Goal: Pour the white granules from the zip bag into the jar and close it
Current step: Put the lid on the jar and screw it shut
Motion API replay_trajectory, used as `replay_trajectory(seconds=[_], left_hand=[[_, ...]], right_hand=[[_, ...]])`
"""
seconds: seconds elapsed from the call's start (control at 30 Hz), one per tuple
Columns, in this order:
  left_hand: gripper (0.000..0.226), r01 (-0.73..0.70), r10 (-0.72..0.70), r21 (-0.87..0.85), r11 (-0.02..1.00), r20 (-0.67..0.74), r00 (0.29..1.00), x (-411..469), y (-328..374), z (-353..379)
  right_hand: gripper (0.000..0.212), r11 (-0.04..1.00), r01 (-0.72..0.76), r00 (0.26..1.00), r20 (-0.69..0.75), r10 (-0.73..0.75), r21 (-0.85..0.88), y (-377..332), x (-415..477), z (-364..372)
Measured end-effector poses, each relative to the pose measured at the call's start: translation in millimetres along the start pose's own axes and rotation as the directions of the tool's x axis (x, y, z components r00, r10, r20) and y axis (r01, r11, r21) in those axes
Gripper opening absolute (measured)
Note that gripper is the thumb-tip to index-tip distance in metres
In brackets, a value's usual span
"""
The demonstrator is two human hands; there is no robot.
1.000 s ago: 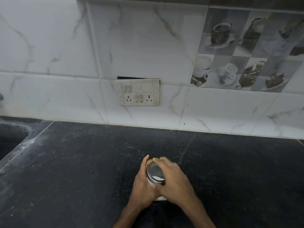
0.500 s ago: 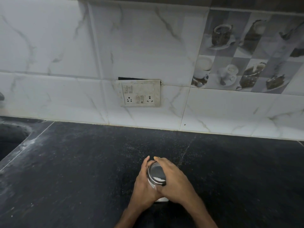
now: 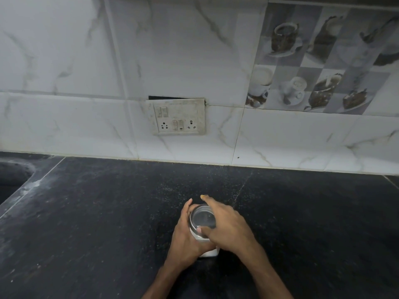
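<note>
A small jar (image 3: 208,252) with white granules in it stands on the black counter, near the front middle. A clear lid with a metal rim (image 3: 203,219) sits on its top. My left hand (image 3: 185,240) wraps around the jar's body from the left. My right hand (image 3: 226,227) grips the lid from the right, thumb on the near rim and index finger stretched past the far rim. Most of the jar's wall is hidden by both hands. No zip bag is in view.
The black stone counter (image 3: 97,223) stretches wide to both sides. A sink basin (image 3: 10,178) lies at the far left. A white marble-tiled wall with a switch and socket plate (image 3: 178,116) runs along the back.
My right hand has turned on the lid, and its index finger now stretches out past the far rim. The jar and my left hand stay in place.
</note>
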State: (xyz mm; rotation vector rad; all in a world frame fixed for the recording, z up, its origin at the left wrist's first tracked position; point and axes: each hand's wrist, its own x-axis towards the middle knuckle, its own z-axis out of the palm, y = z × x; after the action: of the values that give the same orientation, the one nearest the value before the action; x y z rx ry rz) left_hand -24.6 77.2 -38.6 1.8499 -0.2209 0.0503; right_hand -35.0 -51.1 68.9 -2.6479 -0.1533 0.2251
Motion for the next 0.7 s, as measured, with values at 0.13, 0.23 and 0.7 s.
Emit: replay_trajectory(seconds=[0.13,0.23,0.7], left_hand=[[0.124,0.016,-0.016,0.001,1.0,0.008,1.0,-1,0,-1],[0.121,0.002,-0.002,0.002,1.0,0.034,0.999,1,0,-3],[0.119,-0.008,0.004,0.027,1.0,0.154,0.988,7,-4,-16]], right_hand=[[0.082,0.993,-0.043,0.992,-0.12,0.029,-0.112,4,-1,4],[0.091,0.998,0.058,0.998,0.027,-0.058,0.0,10,4,3],[0.08,0.922,0.294,0.956,0.097,-0.278,-0.251,4,21,16]])
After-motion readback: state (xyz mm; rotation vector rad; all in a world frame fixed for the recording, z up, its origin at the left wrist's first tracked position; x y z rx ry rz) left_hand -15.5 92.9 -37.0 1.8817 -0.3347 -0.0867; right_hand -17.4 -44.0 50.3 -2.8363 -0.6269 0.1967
